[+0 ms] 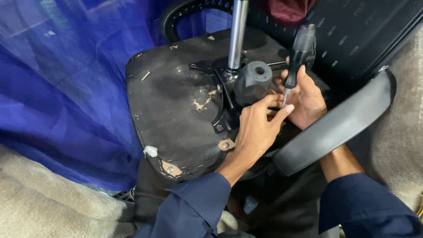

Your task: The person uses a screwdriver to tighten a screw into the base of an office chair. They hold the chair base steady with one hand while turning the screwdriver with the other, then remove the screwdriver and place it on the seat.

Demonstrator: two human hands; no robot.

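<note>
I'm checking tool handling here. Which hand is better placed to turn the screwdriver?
Right. The right hand already grips the screwdriver by its handle; the left hand only steadies its tip with the fingertips.

A black-handled screwdriver [299,53] stands nearly upright right of centre, tip down. The upturned black chair seat [176,110] fills the middle, its steel post [238,33] pointing up.

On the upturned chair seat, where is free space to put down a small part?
Free: the black seat underside left of the metal column, up to its stapled edge. Crowded: around the grey housing, where the left hand, right hand and screwdriver meet beside the armrest.
</note>
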